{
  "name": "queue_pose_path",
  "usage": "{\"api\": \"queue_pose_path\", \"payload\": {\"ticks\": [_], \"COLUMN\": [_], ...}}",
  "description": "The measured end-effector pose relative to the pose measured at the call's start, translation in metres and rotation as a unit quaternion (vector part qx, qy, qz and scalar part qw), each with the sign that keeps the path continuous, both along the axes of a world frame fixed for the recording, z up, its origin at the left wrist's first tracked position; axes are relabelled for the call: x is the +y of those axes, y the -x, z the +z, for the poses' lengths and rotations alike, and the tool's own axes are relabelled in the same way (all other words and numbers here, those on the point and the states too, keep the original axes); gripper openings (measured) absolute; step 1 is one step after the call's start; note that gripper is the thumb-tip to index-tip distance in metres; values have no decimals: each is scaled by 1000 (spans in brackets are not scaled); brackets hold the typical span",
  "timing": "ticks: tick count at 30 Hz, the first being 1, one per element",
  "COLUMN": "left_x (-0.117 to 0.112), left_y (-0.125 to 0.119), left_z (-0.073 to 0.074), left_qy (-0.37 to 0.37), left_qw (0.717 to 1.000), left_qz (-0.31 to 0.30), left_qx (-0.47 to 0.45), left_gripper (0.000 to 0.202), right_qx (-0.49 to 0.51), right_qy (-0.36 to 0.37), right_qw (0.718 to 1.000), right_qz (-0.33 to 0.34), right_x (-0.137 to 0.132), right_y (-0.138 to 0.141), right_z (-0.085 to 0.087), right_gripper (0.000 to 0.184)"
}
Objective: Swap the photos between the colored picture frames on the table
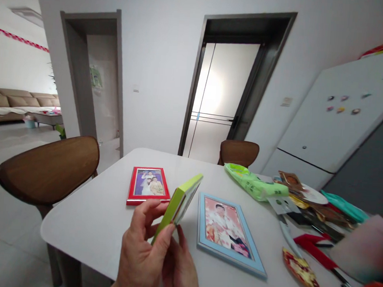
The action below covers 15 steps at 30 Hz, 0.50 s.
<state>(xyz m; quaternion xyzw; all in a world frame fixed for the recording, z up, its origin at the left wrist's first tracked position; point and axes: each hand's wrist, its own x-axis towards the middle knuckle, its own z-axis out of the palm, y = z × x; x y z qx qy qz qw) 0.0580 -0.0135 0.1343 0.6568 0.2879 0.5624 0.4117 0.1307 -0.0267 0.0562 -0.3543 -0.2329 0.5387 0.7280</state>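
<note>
Left hand (142,254) low in view, grip closed: fingers (145,212) bent at the knuckles, thumb (164,238) angled up opposite them. Right hand (183,267) just beside, slightly lower, partly hidden behind the left; one digit points up, grip unclear.

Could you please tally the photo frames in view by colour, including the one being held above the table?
Red photo frame, on the table: 1
Light blue photo frame, on the table: 1
Yellow-green photo frame, raised in the left hand: 1
Total: 3
</note>
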Motion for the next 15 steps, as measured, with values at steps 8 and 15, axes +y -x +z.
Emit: {"api": "queue_pose_path", "payload": {"ticks": [8,15], "left_x": [23,25], "left_y": [-65,-103], "left_z": [-38,-86], "left_qy": [105,69], "left_qw": [975,946], "left_qz": [-162,-131], "left_qx": [112,287], "left_gripper": [40,25], "right_qx": [-329,-642], "right_qy": [224,360], "right_qw": [887,646], "right_qz": [-233,-201], "right_x": [-32,-36], "right_y": [-169,-251], "right_z": [6,-15], "right_gripper": [69,55]}}
